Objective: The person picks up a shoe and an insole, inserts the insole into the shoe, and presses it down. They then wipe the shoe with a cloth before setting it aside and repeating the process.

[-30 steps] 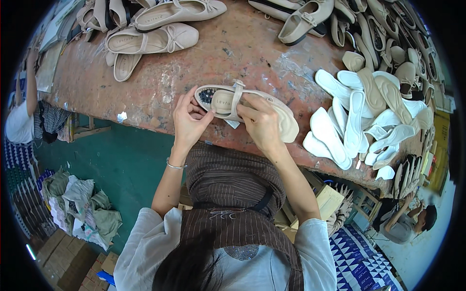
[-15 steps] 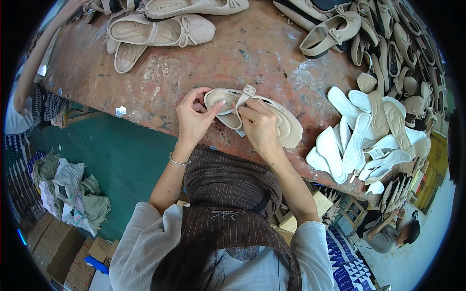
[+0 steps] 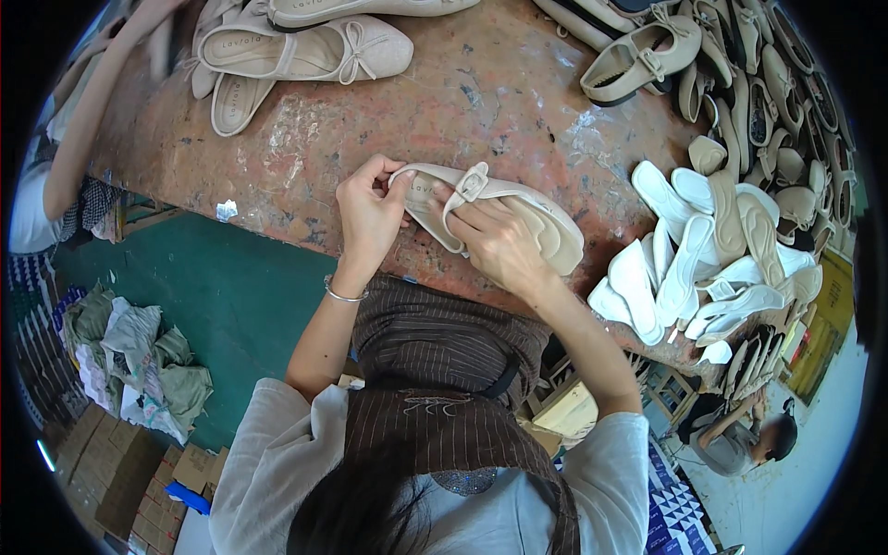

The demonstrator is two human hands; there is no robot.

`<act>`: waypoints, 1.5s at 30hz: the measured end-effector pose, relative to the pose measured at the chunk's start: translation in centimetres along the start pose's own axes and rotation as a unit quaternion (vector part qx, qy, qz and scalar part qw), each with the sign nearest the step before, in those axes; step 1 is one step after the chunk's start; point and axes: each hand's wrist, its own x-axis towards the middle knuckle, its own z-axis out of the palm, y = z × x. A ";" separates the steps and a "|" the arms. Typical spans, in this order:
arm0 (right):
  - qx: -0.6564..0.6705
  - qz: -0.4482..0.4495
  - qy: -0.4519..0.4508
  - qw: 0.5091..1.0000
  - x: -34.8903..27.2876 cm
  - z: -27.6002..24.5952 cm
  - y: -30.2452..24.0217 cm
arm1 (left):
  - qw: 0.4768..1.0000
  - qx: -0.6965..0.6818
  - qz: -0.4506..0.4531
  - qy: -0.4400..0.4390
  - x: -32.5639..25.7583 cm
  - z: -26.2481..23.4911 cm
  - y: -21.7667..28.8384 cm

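Observation:
A beige flat shoe (image 3: 562, 227) with a square-buckled strap (image 3: 473, 182) lies across the near part of the workbench, heel to the left. My left hand (image 3: 366, 202) is closed on the heel rim, thumb inside and fingers outside. My right hand (image 3: 504, 239) reaches in at the strap, its bent fingers pressing on the beige insole (image 3: 421, 190) inside. At the right end of the shoe, a padded surface with curved raised lines shows. The right fingertips are partly hidden by the strap.
Beige bow-trimmed shoes (image 3: 314, 54) lie at the back left of the worn workbench (image 3: 305, 203). White insoles (image 3: 684, 268) are piled at the right, beside many beige shoes (image 3: 777, 92). Another person's arm (image 3: 88, 111) reaches in at far left; another person (image 3: 745, 435) is at far right.
My left thumb has drawn back from over the insole to the heel rim. My right fingers have shifted slightly inside the shoe. The other person's arm at far left has moved.

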 end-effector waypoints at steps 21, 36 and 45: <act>-0.024 0.427 0.232 0.874 -0.8 -8.6 0.5 | 0.890 0.374 0.238 -0.105 -11.8 3.5 0.2; -0.156 0.304 0.074 0.937 -0.9 -0.8 0.8 | 0.794 0.441 0.374 -0.184 -13.1 7.1 -2.4; -0.160 0.282 0.093 0.941 0.1 -0.9 1.2 | 0.797 0.440 0.368 -0.191 -12.8 7.1 -1.9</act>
